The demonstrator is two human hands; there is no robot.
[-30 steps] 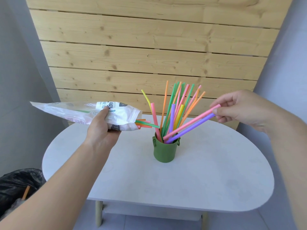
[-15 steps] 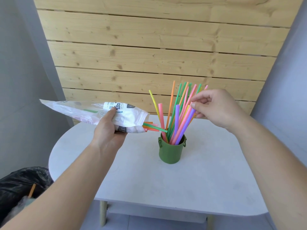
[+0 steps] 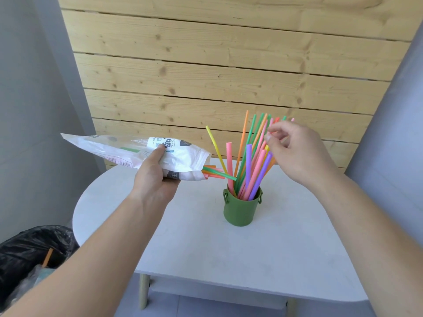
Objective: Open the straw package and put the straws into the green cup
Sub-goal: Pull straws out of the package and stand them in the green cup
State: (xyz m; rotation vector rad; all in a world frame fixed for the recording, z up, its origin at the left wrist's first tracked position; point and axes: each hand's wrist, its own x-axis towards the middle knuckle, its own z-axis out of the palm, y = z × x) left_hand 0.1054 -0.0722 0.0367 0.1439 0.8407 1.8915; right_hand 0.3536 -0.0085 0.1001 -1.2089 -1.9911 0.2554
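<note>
Table [image 3: 229, 259]: 1.
Green cup [image 3: 240, 211]: 1.
Straw package [image 3: 128, 152]: 1.
Cup straws [image 3: 248, 165]: 5 thick ones seen (2 pink, 2 purple, 1 yellow). The thin ones are a crowded bunch in yellow, orange, green and pink, and their total cannot be told.
Package straws [image 3: 219, 174] showing at the bag's mouth: 1 green, at least 2 orange.
Grips: 2, left grip [image 3: 155, 179] and right grip [image 3: 295, 152].
Black bin bag [image 3: 27, 248]: 1, holding 1 orange straw [image 3: 48, 257].
</note>
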